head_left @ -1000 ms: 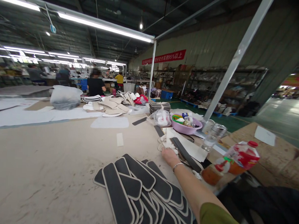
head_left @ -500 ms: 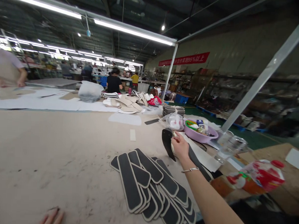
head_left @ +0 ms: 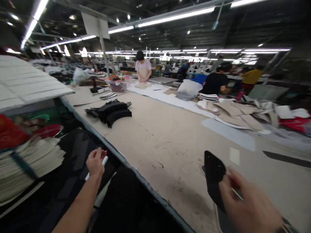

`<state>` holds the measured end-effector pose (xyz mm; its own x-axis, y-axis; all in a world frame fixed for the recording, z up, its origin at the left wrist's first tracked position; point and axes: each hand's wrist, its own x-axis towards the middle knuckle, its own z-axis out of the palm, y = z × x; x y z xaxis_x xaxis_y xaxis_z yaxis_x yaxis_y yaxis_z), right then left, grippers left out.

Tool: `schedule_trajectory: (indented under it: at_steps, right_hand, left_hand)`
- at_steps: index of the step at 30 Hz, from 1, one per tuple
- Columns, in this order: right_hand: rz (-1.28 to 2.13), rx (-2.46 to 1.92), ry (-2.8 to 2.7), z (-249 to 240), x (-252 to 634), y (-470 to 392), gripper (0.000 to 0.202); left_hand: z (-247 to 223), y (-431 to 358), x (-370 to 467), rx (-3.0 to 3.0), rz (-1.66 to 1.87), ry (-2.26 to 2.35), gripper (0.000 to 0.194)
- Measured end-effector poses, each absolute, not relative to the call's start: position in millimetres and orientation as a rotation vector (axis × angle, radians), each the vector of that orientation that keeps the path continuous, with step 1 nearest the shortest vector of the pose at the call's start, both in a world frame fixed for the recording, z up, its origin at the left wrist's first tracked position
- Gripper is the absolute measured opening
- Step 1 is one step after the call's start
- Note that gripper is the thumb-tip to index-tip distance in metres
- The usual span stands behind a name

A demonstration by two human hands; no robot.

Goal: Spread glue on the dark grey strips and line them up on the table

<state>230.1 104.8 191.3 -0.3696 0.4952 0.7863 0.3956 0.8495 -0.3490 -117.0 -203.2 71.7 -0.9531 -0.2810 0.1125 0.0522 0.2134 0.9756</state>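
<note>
My right hand [head_left: 249, 204], blurred, pinches a flat black curved piece [head_left: 213, 174] with small holes, held tilted above the table. Below it, the rounded pale-edged dark panels [head_left: 224, 222] show only in part behind the hand. To the left, over the dark space beyond the table edge, my left hand [head_left: 95, 163] has its fingers curled closed. A thin white stick-like thing [head_left: 105, 160] passes at that hand; whether it is gripped or lies behind cannot be made out.
Black curved pieces [head_left: 112, 111] lie piled on the table [head_left: 154, 140]. Beige cut pieces [head_left: 237, 114] and a plastic bag [head_left: 188, 89] sit farther back. A bundle of pale sheets [head_left: 28, 170] is at lower left. A co-worker [head_left: 144, 68] stands at the far end.
The view has swung left. My left hand has moved from the tabletop to past its edge, fingers now curled. My right hand still holds the black piece, now nearer me.
</note>
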Motion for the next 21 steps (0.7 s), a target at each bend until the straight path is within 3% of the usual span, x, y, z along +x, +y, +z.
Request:
schedule_trajectory:
  at_steps: [3, 8, 12, 15, 21]
  right_hand:
    - [-0.100, -0.235, -2.294, 157, 189, 39, 0.035]
    - [0.090, -0.029, -2.607, 89, 150, -23, 0.034]
    - [0.167, 0.026, -2.684, 55, 165, -8, 0.029]
    - [0.036, -0.006, -2.651, 38, 191, 24, 0.039]
    - [-0.057, -0.086, -2.708, 16, 238, 65, 0.050]
  left_hand:
    - [47, -267, -120, 0.357, -1.588, -2.362, 0.038]
    - [16, -328, -90, 0.182, -1.236, -2.762, 0.027]
    - [-2, -359, -81, 0.226, -0.912, -2.938, 0.038]
    - [-11, -387, -78, 0.416, -0.663, -3.041, 0.047]
    - [-12, -426, -52, 0.413, -0.290, -3.274, 0.044]
